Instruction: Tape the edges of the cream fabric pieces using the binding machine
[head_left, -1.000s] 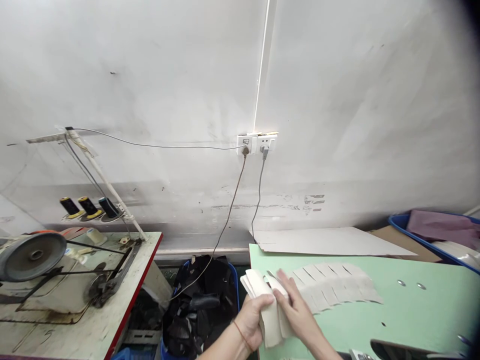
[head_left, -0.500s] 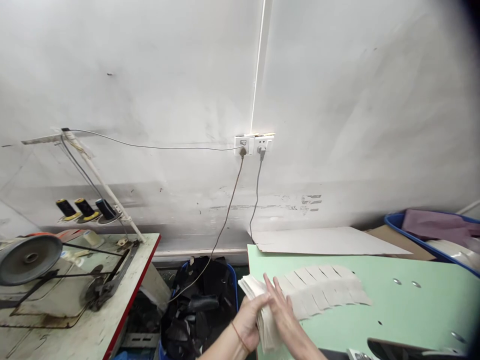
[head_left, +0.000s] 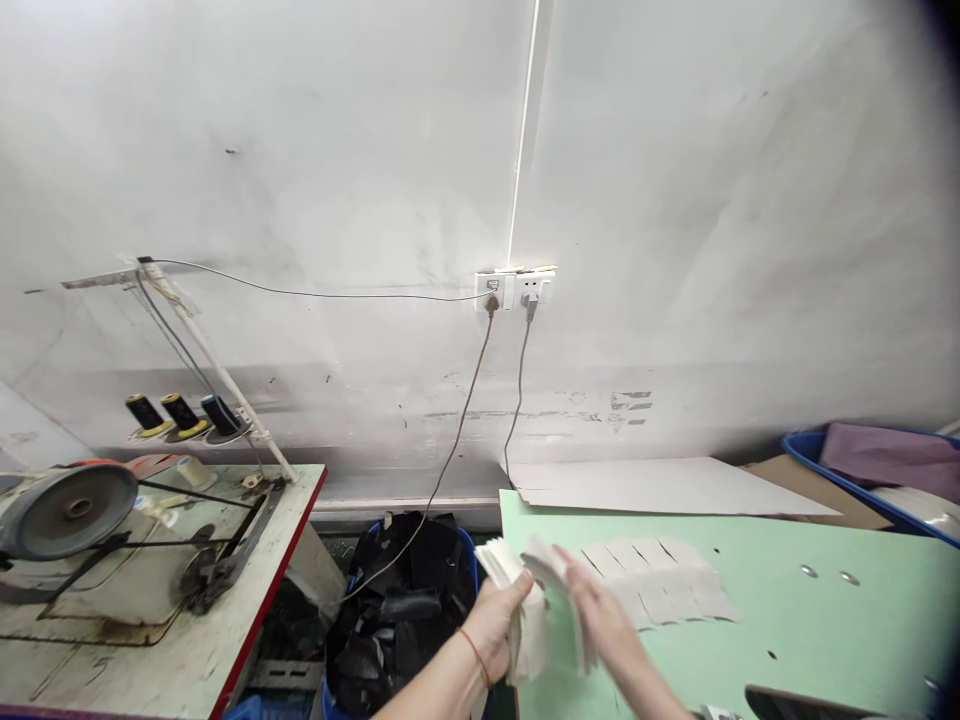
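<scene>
My left hand (head_left: 495,618) is closed around a thick stack of off-white fabric-like pieces (head_left: 529,635), held upright over the left edge of the green table. Just to its right, my right hand (head_left: 600,605) is blurred by motion. Its fingers are closed on a few more pale pieces (head_left: 551,562), which stand apart from the stack at the bottom and curve towards it at the top. Beyond the right hand, a fanned row of overlapping off-white pieces (head_left: 667,580) lies on the green table (head_left: 780,600).
To the left stands a sewing machine table (head_left: 289,520) with thread spools (head_left: 180,412) and a pulley wheel (head_left: 75,508). Between the tables sits a blue bin (head_left: 469,560) of black scraps. A white board (head_left: 667,485), a blue tub (head_left: 832,470) and wall sockets (head_left: 515,290) are behind.
My right hand, flat against the pieces before, has moved right and closed on a few of them. A gap has opened beside the left hand's stack. The visible row is shorter.
</scene>
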